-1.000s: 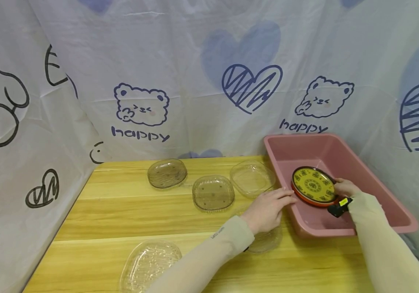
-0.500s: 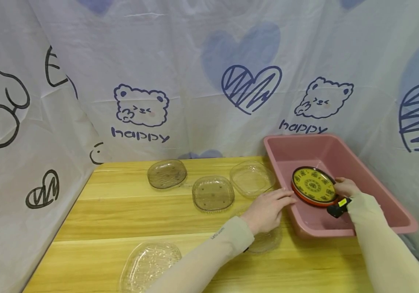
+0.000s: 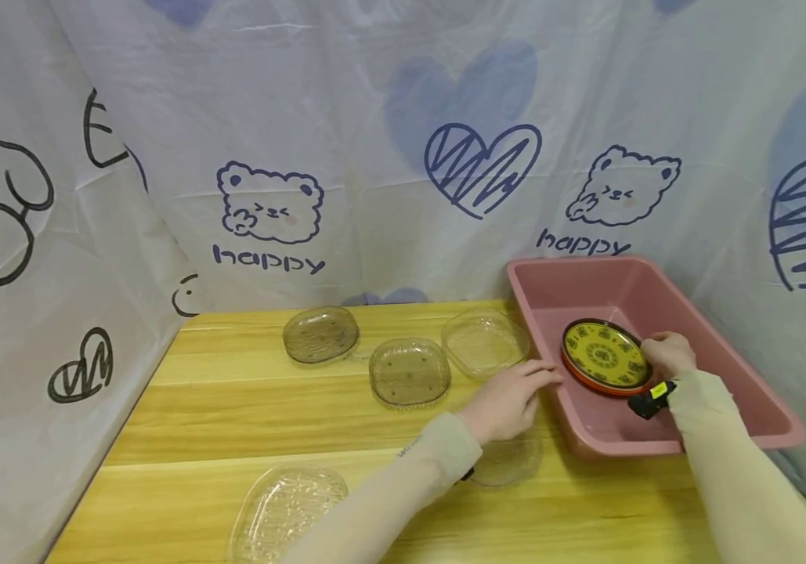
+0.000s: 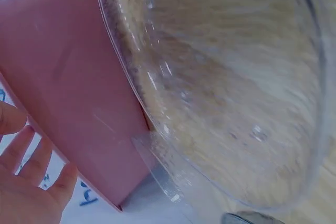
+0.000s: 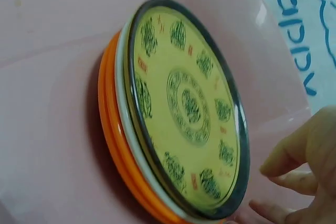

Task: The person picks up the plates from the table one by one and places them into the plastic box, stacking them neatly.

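Note:
A stack of round plates [image 3: 603, 355] lies in the pink tub [image 3: 734, 392], a yellow patterned plate [image 5: 184, 103] with a dark rim on top. White and orange rims [image 5: 113, 124] show beneath it. At the stack's right edge is my right hand [image 3: 670, 354]; the right wrist view shows its fingers loosely bent, a small gap from the plate. My left hand [image 3: 508, 401] reaches to the tub's left rim, fingers spread and fairly straight. Whether its fingertips touch the rim I cannot tell. Below that hand is a clear textured plate [image 3: 508, 462], partly hidden by it.
Two brown-tinted see-through plates [image 3: 321, 334] stand toward the back of the wooden table [image 3: 233, 423]. Another clear dish [image 3: 485, 342] sits against the tub's left side, and a clear plate [image 3: 293, 509] lies at the front left. A printed cloth [image 3: 367, 157] hangs behind.
My right fingers have come off the plate stack's edge and risen slightly. The left hand has drawn back a little to the left. The stack stays put in the tub.

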The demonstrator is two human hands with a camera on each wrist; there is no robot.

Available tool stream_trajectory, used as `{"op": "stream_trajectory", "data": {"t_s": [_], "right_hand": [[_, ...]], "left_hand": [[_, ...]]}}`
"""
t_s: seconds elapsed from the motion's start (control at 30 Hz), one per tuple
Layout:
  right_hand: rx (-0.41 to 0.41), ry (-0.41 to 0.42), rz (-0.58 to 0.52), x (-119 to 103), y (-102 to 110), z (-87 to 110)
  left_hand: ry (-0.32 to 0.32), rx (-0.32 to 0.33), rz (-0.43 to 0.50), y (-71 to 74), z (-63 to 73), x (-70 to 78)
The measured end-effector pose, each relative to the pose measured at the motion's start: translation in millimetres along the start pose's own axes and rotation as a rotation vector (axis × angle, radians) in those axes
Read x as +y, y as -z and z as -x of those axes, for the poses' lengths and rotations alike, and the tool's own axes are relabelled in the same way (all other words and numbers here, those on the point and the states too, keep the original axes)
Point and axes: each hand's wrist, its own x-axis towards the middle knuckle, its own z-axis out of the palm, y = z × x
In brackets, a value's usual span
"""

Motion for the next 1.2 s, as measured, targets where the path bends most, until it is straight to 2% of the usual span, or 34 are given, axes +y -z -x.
{"op": "stream_trajectory", "data": {"t_s": [0.13, 0.27, 0.43, 0.57, 0.77, 0.93, 1.2], "right_hand": [[0.075, 0.066, 0.013, -11.7, -6.2, 3.6], [0.181, 0.143, 0.011, -26.5, -12.7, 10.2], [0.216, 0.22, 0.033, -54.6, -20.9, 18.4], [0.18, 0.284, 0.035, -83.8, -29.9, 25.9], [0.026, 0.37, 0.067, -122.5, -45.7, 45.2], [-0.045, 0.428, 0.096, -144.4, -59.0, 61.5], [-0.069, 0.48, 0.124, -169.1, -80.7, 81.3]], "left_hand": [[0.065, 0.008, 0.033, 3.5, 9.0, -15.8], [0.131, 0.003, -0.04, 4.5, 17.9, -33.3], [0.235, -0.087, -0.118, 4.4, 24.8, -48.2], [0.279, -0.155, -0.153, 4.0, 27.0, -55.7], [0.341, -0.25, -0.19, 3.2, 28.9, -62.6], [0.363, -0.266, -0.199, 4.6, 31.2, -68.0], [0.386, -0.276, -0.199, 6.5, 38.8, -79.2]]}}
